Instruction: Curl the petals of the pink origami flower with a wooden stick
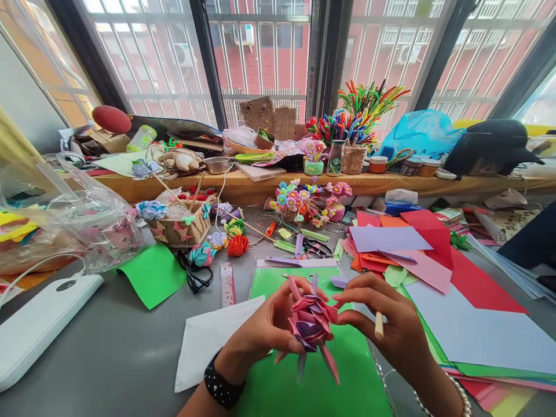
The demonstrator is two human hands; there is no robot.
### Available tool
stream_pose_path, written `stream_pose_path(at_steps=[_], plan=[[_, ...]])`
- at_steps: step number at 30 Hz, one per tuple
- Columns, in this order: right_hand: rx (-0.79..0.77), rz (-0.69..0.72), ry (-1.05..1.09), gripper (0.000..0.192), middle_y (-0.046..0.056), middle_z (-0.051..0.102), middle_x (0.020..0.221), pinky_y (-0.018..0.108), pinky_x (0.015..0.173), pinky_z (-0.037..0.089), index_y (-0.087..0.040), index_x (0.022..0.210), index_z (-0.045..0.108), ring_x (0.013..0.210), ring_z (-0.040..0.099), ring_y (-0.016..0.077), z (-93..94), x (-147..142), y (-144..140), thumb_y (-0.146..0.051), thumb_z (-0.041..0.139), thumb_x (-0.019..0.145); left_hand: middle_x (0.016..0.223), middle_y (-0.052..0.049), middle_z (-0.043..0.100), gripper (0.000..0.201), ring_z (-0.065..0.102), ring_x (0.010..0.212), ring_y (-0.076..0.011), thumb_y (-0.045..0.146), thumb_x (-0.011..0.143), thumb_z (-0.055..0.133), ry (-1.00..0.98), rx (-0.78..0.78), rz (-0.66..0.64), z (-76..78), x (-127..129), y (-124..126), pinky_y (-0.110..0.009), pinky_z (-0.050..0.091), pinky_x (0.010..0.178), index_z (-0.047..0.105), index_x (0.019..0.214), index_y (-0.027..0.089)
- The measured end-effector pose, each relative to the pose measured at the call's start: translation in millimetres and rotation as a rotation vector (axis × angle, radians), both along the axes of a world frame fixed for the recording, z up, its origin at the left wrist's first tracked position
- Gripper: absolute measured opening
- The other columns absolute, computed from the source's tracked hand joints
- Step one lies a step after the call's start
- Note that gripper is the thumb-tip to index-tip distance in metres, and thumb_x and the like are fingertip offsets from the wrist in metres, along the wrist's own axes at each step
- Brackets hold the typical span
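Plainly, sticks (198, 186) are held in a box (185, 230) on the tabletop (121, 347), and pink flowers (315, 149) in a green pot (313, 168) on the sill (247, 184). Above a green sheet (350, 376), a paper flower (310, 321) is gripped between thumb and curled fingers of the left hand (269, 324); its right edge is pinched by the right hand (388, 315), where a dowel (379, 326) is also tucked. Printing on a blue bag (421, 136) cannot be read.

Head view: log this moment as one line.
left hand: holding paper flower | right hand: holding stick, at flower's edge | below flower: green sheet | right side: colored paper
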State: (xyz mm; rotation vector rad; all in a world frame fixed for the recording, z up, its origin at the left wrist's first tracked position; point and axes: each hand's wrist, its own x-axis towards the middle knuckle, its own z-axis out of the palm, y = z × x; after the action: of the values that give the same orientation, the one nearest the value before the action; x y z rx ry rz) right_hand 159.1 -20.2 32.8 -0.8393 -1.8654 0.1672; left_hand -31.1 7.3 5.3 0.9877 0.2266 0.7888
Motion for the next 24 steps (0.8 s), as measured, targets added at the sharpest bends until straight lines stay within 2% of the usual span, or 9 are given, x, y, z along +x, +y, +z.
stream_pose_path(at_steps=[3,7,12,15,17,20,24], plan=[[-0.002,0.041,-0.012,0.012,0.003,0.059,0.068,0.022,0.05,0.049,-0.018,0.075,0.063,0.059,0.058,0.0121,1.1,2,0,-0.025,0.056,0.082,0.091,-0.002,0.058,0.06,0.063,0.073,-0.0169,0.022,0.047,0.082,0.067,-0.006,0.023,3.0,-2,-2,-0.022,0.047,0.062,0.053,0.1,0.023],[-0.036,0.035,-0.035,0.013,0.003,0.059,0.068,0.022,0.05,0.049,-0.019,0.075,0.063,0.059,0.058,0.0123,1.0,3,0,-0.028,0.056,0.081,0.097,-0.004,0.057,0.065,0.061,0.076,-0.0158,0.017,0.047,0.081,0.103,0.009,0.058,2.0,-4,-1,-0.02,0.045,0.062,0.052,0.105,0.024],[0.056,-0.083,-0.012,0.009,0.003,0.061,0.068,0.023,0.054,0.05,-0.018,0.074,0.062,0.064,0.059,0.0137,-2.7,3,1,-0.018,0.056,0.081,0.103,-0.003,0.057,0.064,0.058,0.089,-0.0173,0.018,0.052,0.079,0.113,0.051,0.059,4.8,-4,0,-0.022,0.044,0.072,0.052,0.109,0.026],[0.118,-0.195,0.015,0.006,0.003,0.062,0.068,0.025,0.058,0.05,-0.019,0.077,0.062,0.065,0.06,0.0146,-5.1,4,2,-0.014,0.058,0.078,0.104,-0.002,0.059,0.057,0.058,0.091,-0.0169,0.013,0.056,0.076,0.173,0.068,0.156,7.6,-3,3,-0.023,0.043,0.077,0.055,0.107,0.025],[0.069,-0.224,0.02,0.004,0.002,0.062,0.068,0.024,0.055,0.049,-0.019,0.075,0.062,0.062,0.059,0.0139,-5.5,5,3,-0.016,0.06,0.077,0.098,-0.003,0.063,0.045,0.06,0.086,-0.0173,0.014,0.061,0.073,0.203,0.047,0.225,7.9,-2,5,-0.026,0.045,0.075,0.057,0.103,0.022],[-0.034,-0.194,0.008,0.005,0.001,0.062,0.068,0.023,0.053,0.048,-0.018,0.073,0.062,0.061,0.059,0.0132,-4.1,6,4,-0.017,0.059,0.078,0.086,-0.004,0.066,0.031,0.063,0.075,-0.0172,0.017,0.065,0.071,0.222,-0.023,0.301,6.0,0,8,-0.027,0.049,0.068,0.06,0.094,0.017],[-0.072,-0.092,-0.01,0.008,0.002,0.064,0.073,0.024,0.058,0.049,-0.021,0.082,0.064,0.067,0.06,0.014,-1.1,8,5,-0.016,0.059,0.078,0.083,-0.005,0.068,0.028,0.066,0.069,-0.0149,0.019,0.067,0.07,0.223,-0.172,0.253,4.9,2,9,-0.022,0.05,0.064,0.06,0.094,0.015]])
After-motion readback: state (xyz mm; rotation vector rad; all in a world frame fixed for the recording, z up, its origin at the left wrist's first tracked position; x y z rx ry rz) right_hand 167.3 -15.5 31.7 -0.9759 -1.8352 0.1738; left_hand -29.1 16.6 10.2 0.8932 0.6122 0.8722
